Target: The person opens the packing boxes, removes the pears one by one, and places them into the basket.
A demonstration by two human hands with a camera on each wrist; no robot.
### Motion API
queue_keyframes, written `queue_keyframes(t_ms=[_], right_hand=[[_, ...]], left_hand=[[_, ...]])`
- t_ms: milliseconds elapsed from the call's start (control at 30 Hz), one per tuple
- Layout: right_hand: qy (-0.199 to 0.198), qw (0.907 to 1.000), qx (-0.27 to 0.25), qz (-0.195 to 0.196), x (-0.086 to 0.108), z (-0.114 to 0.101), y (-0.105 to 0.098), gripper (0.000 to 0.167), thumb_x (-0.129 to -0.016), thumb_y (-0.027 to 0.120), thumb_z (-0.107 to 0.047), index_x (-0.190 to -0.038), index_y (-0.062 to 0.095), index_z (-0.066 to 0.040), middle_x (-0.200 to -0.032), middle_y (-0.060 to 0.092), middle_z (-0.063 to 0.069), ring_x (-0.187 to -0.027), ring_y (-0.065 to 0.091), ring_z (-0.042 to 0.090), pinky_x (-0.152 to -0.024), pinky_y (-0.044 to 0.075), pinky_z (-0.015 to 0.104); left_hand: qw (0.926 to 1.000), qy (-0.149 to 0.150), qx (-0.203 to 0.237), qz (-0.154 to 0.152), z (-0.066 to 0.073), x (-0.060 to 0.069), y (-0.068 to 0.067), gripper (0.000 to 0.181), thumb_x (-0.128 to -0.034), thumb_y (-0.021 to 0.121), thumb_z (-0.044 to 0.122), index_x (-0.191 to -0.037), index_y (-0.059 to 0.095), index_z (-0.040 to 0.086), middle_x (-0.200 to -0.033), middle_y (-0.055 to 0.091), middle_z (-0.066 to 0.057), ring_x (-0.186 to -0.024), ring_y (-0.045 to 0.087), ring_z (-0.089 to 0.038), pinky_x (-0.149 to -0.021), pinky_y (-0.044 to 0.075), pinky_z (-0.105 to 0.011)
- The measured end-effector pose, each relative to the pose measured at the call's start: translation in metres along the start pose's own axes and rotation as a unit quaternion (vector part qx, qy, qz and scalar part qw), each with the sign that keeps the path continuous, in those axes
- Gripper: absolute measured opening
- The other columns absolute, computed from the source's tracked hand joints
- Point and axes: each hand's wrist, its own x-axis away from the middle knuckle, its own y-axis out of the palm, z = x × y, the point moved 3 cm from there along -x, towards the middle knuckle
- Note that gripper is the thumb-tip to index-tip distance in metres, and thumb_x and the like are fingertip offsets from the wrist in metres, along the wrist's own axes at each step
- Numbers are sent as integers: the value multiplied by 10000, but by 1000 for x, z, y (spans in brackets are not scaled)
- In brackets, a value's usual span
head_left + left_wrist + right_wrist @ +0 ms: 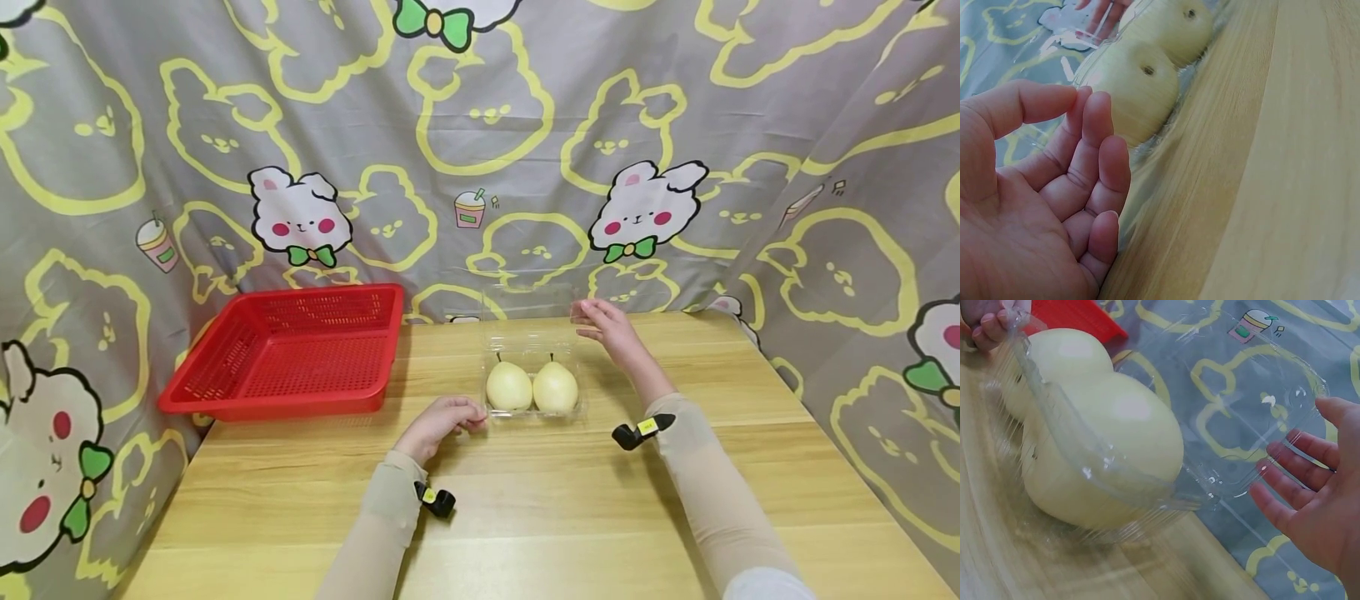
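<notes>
Two pale yellow pears lie side by side in the base of a clear plastic clamshell box. The box's hinged lid is raised at the back. At the near left corner, the thumb and forefinger of my left hand pinch the rim; in the left wrist view the other fingers are loosely bent. My right hand is at the lid's right edge. In the right wrist view its nearly straight fingers and thumb touch that edge, spread apart.
A red plastic basket with perforated sides stands on the left of the wooden table. A grey curtain with cartoon rabbits hangs behind and beside the table. A small black camera is strapped to each wrist.
</notes>
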Motion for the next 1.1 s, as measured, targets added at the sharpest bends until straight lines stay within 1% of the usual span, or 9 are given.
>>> queue_keyframes(t_ms=[67,100,167,233,300,467,667,867,1100], right_hand=[[18,10000,-16,-27,-1,4,0,539,-1037,421,-363,-1355,424,73,-1107,614,-88,-1221,525,278,-1093,406,496],[24,10000,-32,-46,-2,6,0,553,-1035,424,-373,-1362,416,73,-1154,613,-45,-1254,504,315,-1099,398,504],[23,9999,-21,-121,-2,9,0,585,-1034,421,-388,-1384,385,79,-1283,577,89,-1313,449,391,-1110,375,528],[30,9998,-29,-205,-1,11,0,603,-1035,416,-387,-1403,356,87,-1400,483,220,-1351,400,438,-1117,353,553],[54,9996,-31,-283,-1,14,0,612,-1038,410,-381,-1423,327,87,-1473,375,297,-1367,372,456,-1121,339,566],[142,9992,3,-364,-3,20,1,629,-1039,411,-366,-1473,269,66,-1509,306,314,-1370,352,478,-1121,337,567],[271,9990,27,-342,-4,27,2,641,-1038,411,-371,-1496,245,45,-1524,291,297,-1360,352,483,-1124,336,562],[283,9982,11,-524,-4,31,3,660,-1049,369,-375,-1496,197,80,-1506,294,337,-1367,348,495,-1133,316,571],[364,9972,259,-602,-3,36,5,654,-1048,368,-380,-1489,214,78,-1513,317,300,-1367,363,473,-1127,337,547]], left_hand=[[10000,2,20,-9,1,0,0,79,-851,638,196,-827,701,156,-765,686,93,-765,591,-96,-718,402,-273],[10000,2,28,-12,1,0,0,77,-850,638,198,-821,700,163,-764,685,96,-768,593,-97,-721,403,-274],[10000,-8,46,-14,1,1,0,73,-847,639,199,-813,697,173,-766,687,94,-772,595,-99,-725,402,-278],[10000,-43,80,-7,1,1,0,64,-842,642,198,-808,694,181,-770,691,90,-776,597,-99,-730,403,-278],[10000,-32,68,-5,0,1,0,66,-841,643,200,-809,693,170,-777,696,81,-777,601,-105,-728,404,-277],[10000,-37,82,16,0,0,1,60,-840,649,193,-798,681,163,-777,692,68,-775,598,-114,-728,397,-275],[9999,-54,128,62,-1,-1,2,45,-835,654,168,-800,675,151,-764,674,72,-771,595,-118,-726,400,-271],[9998,-119,136,130,-2,-2,1,36,-825,649,156,-794,667,152,-760,659,70,-768,593,-111,-715,405,-265],[10000,-43,50,-1,-3,-3,0,57,-832,633,143,-782,655,158,-769,650,74,-780,586,-120,-724,402,-265]])
